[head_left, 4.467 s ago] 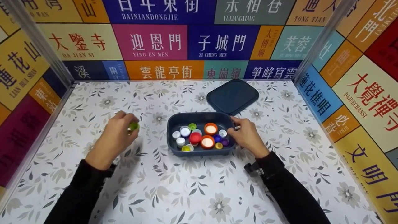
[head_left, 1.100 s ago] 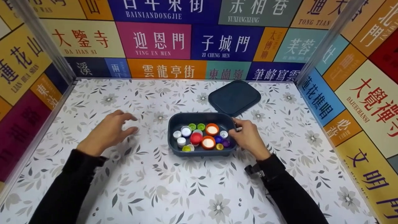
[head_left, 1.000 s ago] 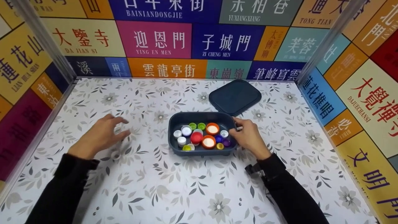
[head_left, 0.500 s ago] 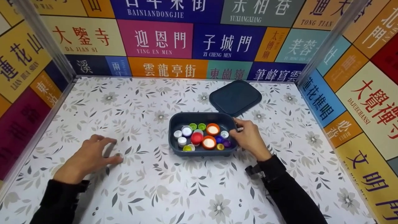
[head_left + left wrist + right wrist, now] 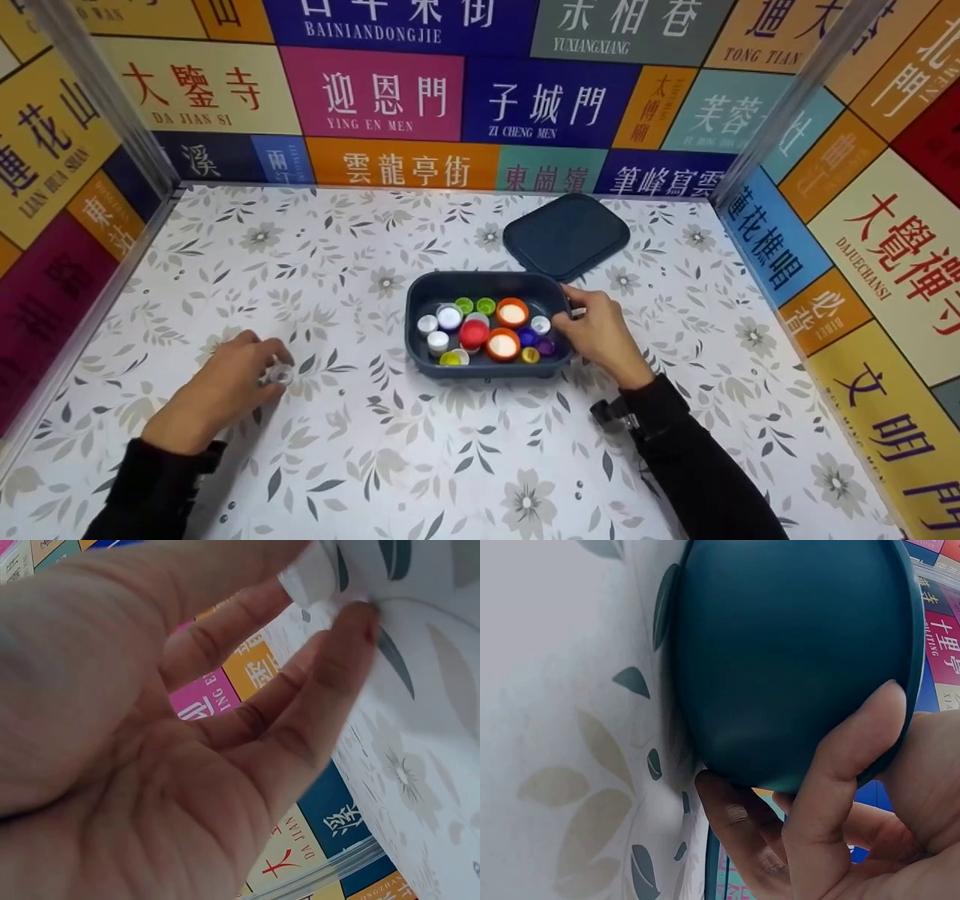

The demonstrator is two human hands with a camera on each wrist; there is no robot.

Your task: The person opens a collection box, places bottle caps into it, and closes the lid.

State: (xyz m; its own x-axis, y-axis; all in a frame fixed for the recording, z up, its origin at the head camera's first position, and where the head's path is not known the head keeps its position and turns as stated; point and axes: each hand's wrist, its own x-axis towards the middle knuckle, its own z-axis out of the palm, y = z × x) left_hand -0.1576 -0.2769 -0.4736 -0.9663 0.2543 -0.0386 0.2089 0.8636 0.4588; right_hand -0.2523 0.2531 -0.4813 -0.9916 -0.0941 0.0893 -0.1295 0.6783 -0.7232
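Observation:
Down on the table at the left, my left hand [image 5: 221,390] pinches a small clear-white bottle cap [image 5: 279,373] between thumb and fingers. The left wrist view has the same whitish cap [image 5: 311,577] at the fingertips, partly cut off by the frame's top. My right hand [image 5: 601,330] grips the right end of a dark blue box [image 5: 487,369], thumb on the outer wall in the right wrist view. Inside the box lie several caps: a red cap [image 5: 474,331], orange-rimmed caps [image 5: 503,344], green caps [image 5: 485,306], plus white, purple, yellow and gold ones.
Behind the box lies its dark blue lid [image 5: 566,236], flat on the leaf-patterned tabletop [image 5: 420,465]. Panels with coloured lettered blocks [image 5: 371,94] enclose the back and both sides.
A green cap that my left hand held earlier is now in the box beside another green one. The left hand moved toward me and took hold of the clear-white cap. My right hand stayed put.

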